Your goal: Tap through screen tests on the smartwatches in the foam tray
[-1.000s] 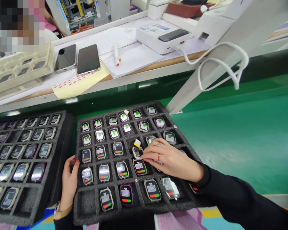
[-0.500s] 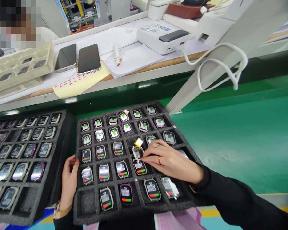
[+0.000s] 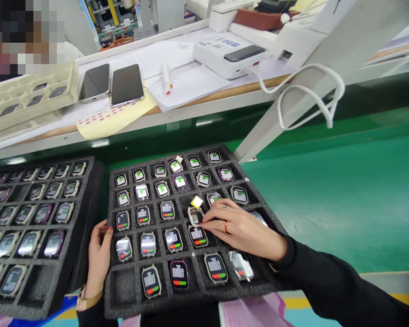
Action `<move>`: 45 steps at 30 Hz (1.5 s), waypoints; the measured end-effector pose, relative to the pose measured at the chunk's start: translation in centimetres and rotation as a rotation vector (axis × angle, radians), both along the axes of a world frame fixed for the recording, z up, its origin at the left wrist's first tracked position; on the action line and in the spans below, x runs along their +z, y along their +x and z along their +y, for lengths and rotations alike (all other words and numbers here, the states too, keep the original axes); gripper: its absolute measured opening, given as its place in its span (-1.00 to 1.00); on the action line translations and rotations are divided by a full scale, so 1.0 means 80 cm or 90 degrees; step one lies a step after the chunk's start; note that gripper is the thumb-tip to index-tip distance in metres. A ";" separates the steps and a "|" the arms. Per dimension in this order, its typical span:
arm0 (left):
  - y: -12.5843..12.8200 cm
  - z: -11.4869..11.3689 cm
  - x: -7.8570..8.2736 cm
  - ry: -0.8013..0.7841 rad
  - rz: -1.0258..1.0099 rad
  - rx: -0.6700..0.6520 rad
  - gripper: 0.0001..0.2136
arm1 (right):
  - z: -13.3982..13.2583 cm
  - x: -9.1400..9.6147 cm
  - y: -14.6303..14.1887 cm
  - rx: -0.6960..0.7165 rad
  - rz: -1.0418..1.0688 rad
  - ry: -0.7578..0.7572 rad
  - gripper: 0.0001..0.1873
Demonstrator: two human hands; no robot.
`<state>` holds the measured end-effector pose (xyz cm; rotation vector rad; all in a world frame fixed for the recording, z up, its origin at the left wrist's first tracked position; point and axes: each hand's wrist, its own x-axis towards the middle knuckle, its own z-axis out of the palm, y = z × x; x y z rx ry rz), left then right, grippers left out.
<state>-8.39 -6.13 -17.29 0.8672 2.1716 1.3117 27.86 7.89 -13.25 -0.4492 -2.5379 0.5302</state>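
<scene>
The white block (image 3: 197,200) is showing wider than before; right fingers (image 3: 215,225) are apparently pinching the opened watch (image 3: 192,216), left fingers (image 3: 107,237) gripping the tray (image 3: 122,290).

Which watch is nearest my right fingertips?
The open, pale-framed smartwatch beside the white-and-yellow square piece in the dark foam tray: its inside shows, whereas surrounding watches show screens.

Tray (image 3: 122,287): looking like matt, rough foam
Watch screens (image 3: 152,280): looking glossy, smooth
Floor (image 3: 347,204): shining, smooth
Sleeve (image 3: 330,274): looking like matt cloth
</scene>
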 end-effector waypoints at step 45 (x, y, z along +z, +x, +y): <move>-0.005 -0.005 -0.005 -0.006 0.023 -0.020 -0.59 | 0.004 0.005 0.043 -0.172 -0.050 -0.008 -0.61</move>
